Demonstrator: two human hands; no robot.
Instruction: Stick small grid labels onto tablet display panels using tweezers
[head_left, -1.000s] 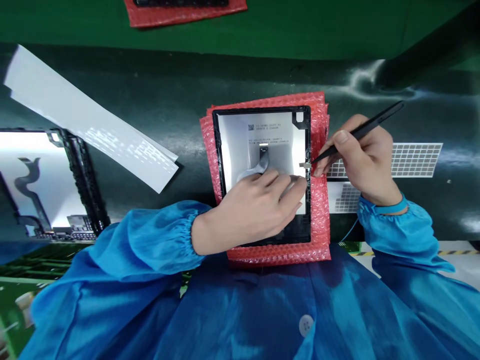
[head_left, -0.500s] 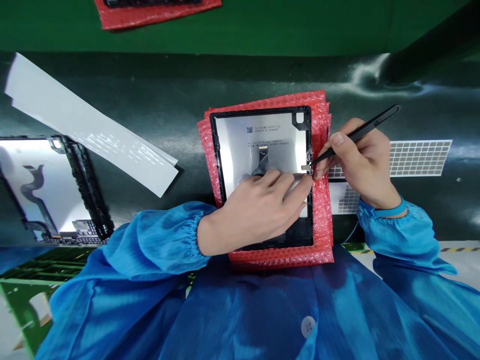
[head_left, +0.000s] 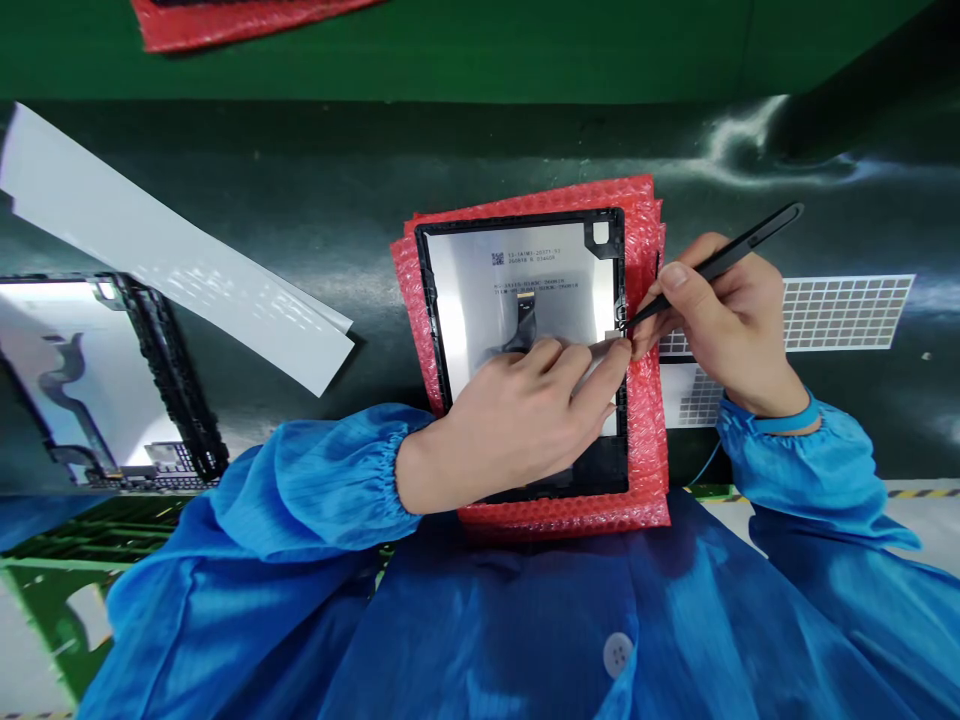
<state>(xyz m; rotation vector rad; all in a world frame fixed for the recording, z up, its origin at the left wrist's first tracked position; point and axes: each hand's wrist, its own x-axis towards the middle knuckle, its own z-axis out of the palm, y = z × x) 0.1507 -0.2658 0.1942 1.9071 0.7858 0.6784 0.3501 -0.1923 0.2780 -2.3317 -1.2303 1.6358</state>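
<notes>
A black-framed panel point(head_left: 480, 300) with a silvery back and a dark flex cable lies on red bubble wrap point(head_left: 641, 460) in front of me. My left hand point(head_left: 525, 420) rests flat on the panel, fingers stretched out, the forefinger pressing a small pale sticker point(head_left: 613, 338) at the panel's right edge. My right hand point(head_left: 724, 320) pinches black tweezers point(head_left: 720, 262) whose tips meet that same sticker at the frame's right side. Both arms wear blue sleeves.
A long white strip point(head_left: 172, 255) lies diagonally at left. Another framed panel point(head_left: 90, 370) sits at the far left edge. Sheets of small grid stickers point(head_left: 840, 310) lie right of the bubble wrap. More red wrap point(head_left: 225, 15) lies on the green surface behind.
My left forefinger has slid up to the right edge onto the small sticker, and the tweezer tips have closed in on it. The view has shifted slightly.
</notes>
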